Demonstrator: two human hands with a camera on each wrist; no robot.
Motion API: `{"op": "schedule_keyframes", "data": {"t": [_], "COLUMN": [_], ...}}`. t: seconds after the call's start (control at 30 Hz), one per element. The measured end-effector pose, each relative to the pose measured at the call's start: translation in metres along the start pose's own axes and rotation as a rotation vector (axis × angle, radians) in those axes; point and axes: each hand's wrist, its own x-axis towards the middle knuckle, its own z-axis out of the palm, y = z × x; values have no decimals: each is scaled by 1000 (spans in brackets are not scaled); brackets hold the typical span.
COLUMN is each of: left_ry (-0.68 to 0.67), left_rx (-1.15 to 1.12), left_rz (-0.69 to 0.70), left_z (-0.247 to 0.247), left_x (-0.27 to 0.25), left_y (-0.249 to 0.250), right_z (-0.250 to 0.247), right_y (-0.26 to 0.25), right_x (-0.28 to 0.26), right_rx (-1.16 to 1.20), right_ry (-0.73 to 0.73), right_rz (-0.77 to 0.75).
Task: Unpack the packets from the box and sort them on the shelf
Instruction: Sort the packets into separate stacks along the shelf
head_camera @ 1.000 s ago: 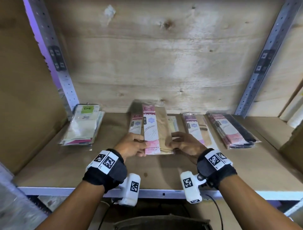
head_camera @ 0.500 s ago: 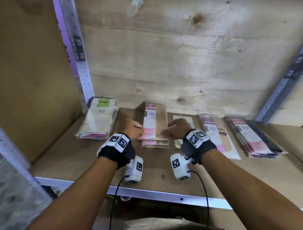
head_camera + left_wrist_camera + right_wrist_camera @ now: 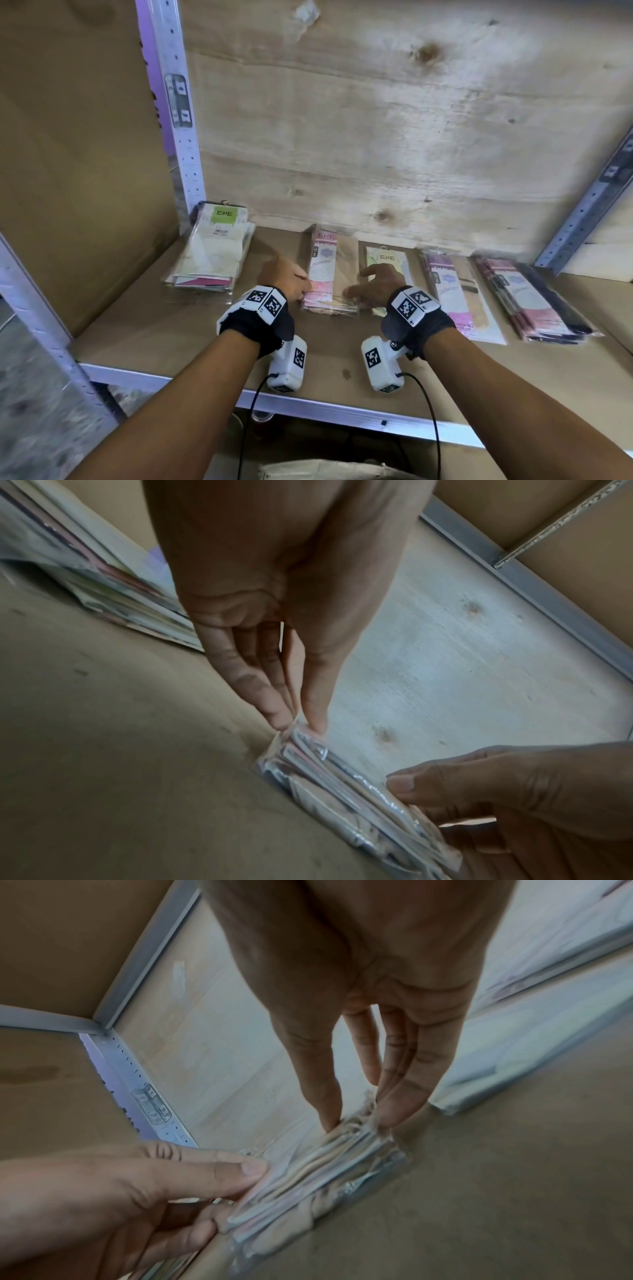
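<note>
A stack of pink-and-beige packets (image 3: 327, 274) lies lengthwise on the brown shelf board (image 3: 171, 329), near the middle. My left hand (image 3: 305, 286) pinches its near left corner, thumb on top and fingers along the side, as the left wrist view shows (image 3: 301, 727). My right hand (image 3: 351, 294) pinches the near right corner the same way (image 3: 359, 1123). The near ends of the clear wrappers (image 3: 318, 1183) are fanned between the two hands. Each wrist view also catches the other hand's thumb on top of the stack (image 3: 342, 783).
On the shelf are a green-label packet stack (image 3: 212, 253) at far left, a yellow-green packet (image 3: 387, 262) just right of my hands, a pink packet (image 3: 452, 294) and a dark pink stack (image 3: 531, 301). Metal uprights (image 3: 174, 102) and the plywood back wall (image 3: 376, 137) bound the bay.
The stack, held up tilted a second ago, has come down flat on the shelf and gone farther back. Both hands kept their hold. The yellow-green packet beside it is now uncovered.
</note>
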Motion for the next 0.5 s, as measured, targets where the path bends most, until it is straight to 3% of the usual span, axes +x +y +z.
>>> {"op": "schedule_keyframes", "data": {"t": [0.23, 0.37, 0.5], "left_ry": [5, 213, 381], "left_rx": [41, 70, 127], "left_rz": [-28, -67, -81], "left_z": [-15, -61, -110], "left_x": [-10, -10, -6], "left_y": [14, 20, 8], "right_z": [-3, -7, 3], "right_y": [-6, -19, -47], "right_x": [-2, -1, 0], "right_rx": [-141, -403, -384], "right_ry": [18, 115, 232], "right_rz": [-19, -123, -305]}}
